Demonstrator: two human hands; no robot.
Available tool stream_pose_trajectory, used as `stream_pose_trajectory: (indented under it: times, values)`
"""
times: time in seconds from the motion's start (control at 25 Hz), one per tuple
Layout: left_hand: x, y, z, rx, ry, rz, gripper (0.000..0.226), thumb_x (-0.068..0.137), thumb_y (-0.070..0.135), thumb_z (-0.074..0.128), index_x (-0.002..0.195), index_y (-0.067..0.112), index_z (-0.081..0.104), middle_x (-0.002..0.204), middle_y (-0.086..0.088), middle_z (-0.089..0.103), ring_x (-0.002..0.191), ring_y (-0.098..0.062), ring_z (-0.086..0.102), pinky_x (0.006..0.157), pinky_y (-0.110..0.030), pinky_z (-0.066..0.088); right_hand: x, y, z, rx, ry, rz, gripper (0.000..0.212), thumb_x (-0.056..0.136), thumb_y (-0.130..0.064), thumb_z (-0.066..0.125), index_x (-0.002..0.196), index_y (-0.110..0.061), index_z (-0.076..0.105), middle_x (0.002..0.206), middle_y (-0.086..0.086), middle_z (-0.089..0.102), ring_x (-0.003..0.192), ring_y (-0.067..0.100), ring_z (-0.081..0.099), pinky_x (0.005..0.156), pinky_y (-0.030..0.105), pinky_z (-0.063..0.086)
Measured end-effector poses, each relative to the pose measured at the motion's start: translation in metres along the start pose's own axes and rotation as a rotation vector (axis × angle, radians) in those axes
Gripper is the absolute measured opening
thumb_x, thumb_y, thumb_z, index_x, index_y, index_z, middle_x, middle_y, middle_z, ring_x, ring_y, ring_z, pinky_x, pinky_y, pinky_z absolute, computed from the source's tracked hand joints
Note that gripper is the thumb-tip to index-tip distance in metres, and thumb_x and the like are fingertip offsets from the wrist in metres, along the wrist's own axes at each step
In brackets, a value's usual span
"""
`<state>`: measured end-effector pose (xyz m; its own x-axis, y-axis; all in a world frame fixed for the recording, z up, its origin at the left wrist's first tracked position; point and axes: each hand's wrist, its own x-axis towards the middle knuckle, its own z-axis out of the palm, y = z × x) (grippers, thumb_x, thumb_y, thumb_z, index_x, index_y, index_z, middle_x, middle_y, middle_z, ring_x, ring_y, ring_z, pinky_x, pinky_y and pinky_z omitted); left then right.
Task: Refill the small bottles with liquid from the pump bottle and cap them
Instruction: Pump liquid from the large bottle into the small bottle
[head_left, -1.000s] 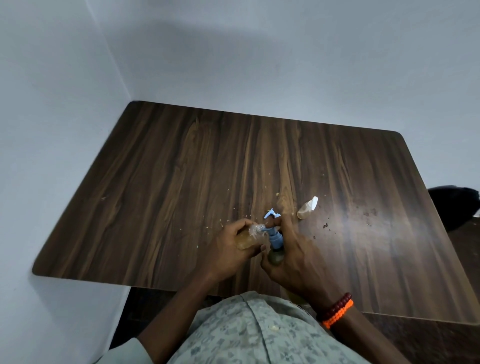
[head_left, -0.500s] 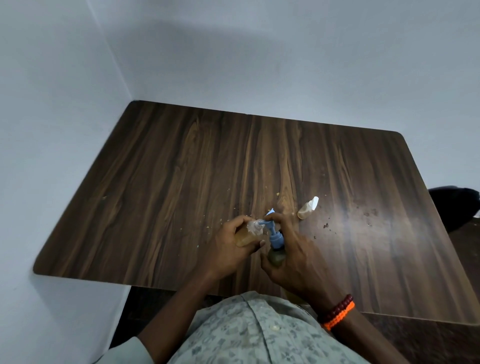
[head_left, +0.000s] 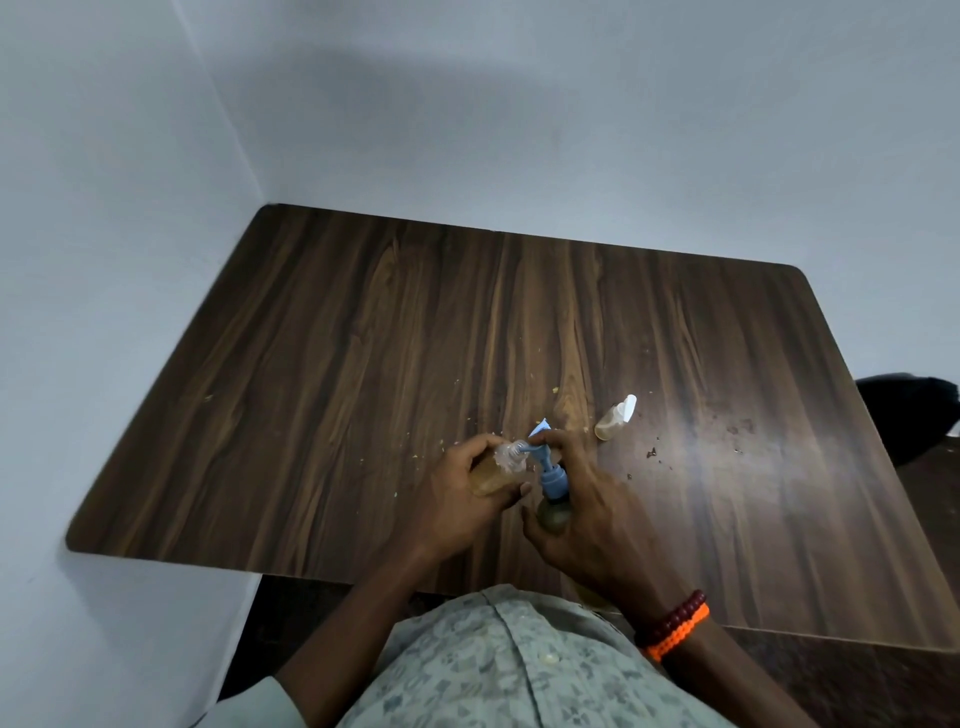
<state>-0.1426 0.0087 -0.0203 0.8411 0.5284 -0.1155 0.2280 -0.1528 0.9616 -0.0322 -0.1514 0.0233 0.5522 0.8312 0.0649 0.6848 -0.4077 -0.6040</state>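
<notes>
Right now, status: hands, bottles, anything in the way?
Left hand grips small bottle, mouth at pump spout. Right hand holds pump bottle, finger on pump head. Capped small bottle lies apart. Nothing blocking.

Table (head_left: 363, 364): dark brown woodgrain. Pump head (head_left: 551, 478): blue. Far-right bottle (head_left: 613, 420): amber, white cap. Wristbands (head_left: 675, 626): maroon, orange. Shirt (head_left: 509, 670): grey-green patterned.

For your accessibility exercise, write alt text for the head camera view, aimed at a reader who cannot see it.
Seen from above, a person's left hand holds a small bottle to the blue nozzle of a pump bottle, which the right hand grips and presses. Another small bottle with a white cap lies on the dark wooden table.
</notes>
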Motion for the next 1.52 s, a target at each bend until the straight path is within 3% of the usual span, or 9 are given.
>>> stream_pose_trajectory:
  times: [0.12,0.32,0.48,0.68,0.88,0.96,1.12,1.32,1.52]
  values:
    - [-0.002,-0.004,0.003,-0.002,-0.027,-0.002,0.036,0.082,0.032,0.089,0.114,0.027,0.075,0.109,0.006,0.080,0.102,-0.013,0.077,0.094,-0.057,0.063,0.001,0.001,0.001,-0.008,0.007,0.022,0.050,0.082,-0.043,0.064,0.125,-0.034,0.041,0.099,-0.012,0.064,0.078,0.008,0.064,0.066,0.031,0.061]
    - [0.000,0.002,0.000,-0.010,-0.004,0.004,0.044,0.079,0.050,0.084,0.116,0.030,0.073,0.109,0.008,0.079,0.102,-0.009,0.077,0.092,-0.050,0.065,-0.001,-0.001,-0.001,0.004,0.017,-0.031,0.064,0.080,-0.048,0.064,0.137,-0.041,0.036,0.104,-0.021,0.055,0.081,0.002,0.058,0.071,0.017,0.049]
    - [-0.003,-0.002,0.002,0.005,-0.025,-0.011,0.036,0.083,0.029,0.090,0.114,0.025,0.075,0.109,0.006,0.080,0.103,-0.012,0.077,0.094,-0.055,0.064,0.001,-0.001,0.000,-0.013,0.002,0.018,0.052,0.080,-0.047,0.062,0.126,-0.036,0.040,0.095,-0.016,0.059,0.075,0.007,0.061,0.063,0.024,0.055]
    - [-0.003,0.007,0.000,-0.003,-0.027,-0.013,0.047,0.077,0.051,0.083,0.117,0.027,0.073,0.110,0.008,0.080,0.104,-0.010,0.076,0.095,-0.052,0.063,-0.005,-0.003,0.000,0.118,-0.032,0.066,0.082,0.083,-0.046,0.075,0.150,-0.036,0.030,0.126,-0.006,0.066,0.106,0.018,0.070,0.088,0.031,0.060]
    - [-0.008,0.008,0.001,-0.016,-0.069,-0.029,0.052,0.076,0.056,0.082,0.118,0.025,0.074,0.110,0.007,0.080,0.104,-0.012,0.076,0.094,-0.052,0.063,-0.007,-0.006,0.005,0.689,-0.009,0.338,0.037,0.084,-0.055,0.061,0.108,-0.031,0.076,0.107,-0.002,0.078,0.097,0.013,0.073,0.093,0.048,0.059]
    - [-0.008,0.008,0.002,-0.004,-0.070,-0.022,0.048,0.077,0.053,0.082,0.116,0.026,0.075,0.108,0.009,0.079,0.103,-0.010,0.076,0.093,-0.052,0.063,-0.006,-0.002,0.005,0.920,-0.062,0.536,0.043,0.086,-0.062,0.055,0.092,-0.029,0.082,0.100,0.004,0.081,0.090,0.017,0.076,0.094,0.049,0.058]
    - [-0.008,0.011,0.002,0.010,-0.089,-0.021,0.050,0.077,0.057,0.079,0.118,0.029,0.073,0.112,0.017,0.077,0.104,-0.004,0.074,0.094,-0.047,0.063,-0.002,0.006,0.002,1.043,-0.133,0.709,0.073,0.084,-0.075,0.047,0.109,-0.013,0.077,0.101,0.016,0.080,0.088,0.029,0.075,0.085,0.044,0.062]
    - [-0.008,0.012,0.001,0.015,-0.100,-0.016,0.049,0.082,0.053,0.082,0.123,0.027,0.073,0.114,0.012,0.078,0.108,-0.005,0.073,0.097,-0.047,0.063,0.006,0.000,-0.006,1.187,-0.266,0.813,0.077,0.075,-0.076,0.065,0.117,-0.013,0.077,0.100,0.016,0.080,0.076,0.023,0.078,0.065,0.032,0.062]
    - [-0.008,0.014,0.001,0.010,-0.111,-0.016,0.053,0.080,0.056,0.078,0.123,0.027,0.073,0.115,0.011,0.077,0.109,-0.007,0.073,0.099,-0.048,0.062,0.011,0.006,-0.014,1.236,-0.453,0.819,0.088,0.074,-0.080,0.066,0.113,-0.002,0.075,0.089,0.017,0.075,0.076,0.030,0.074,0.079,0.042,0.063]
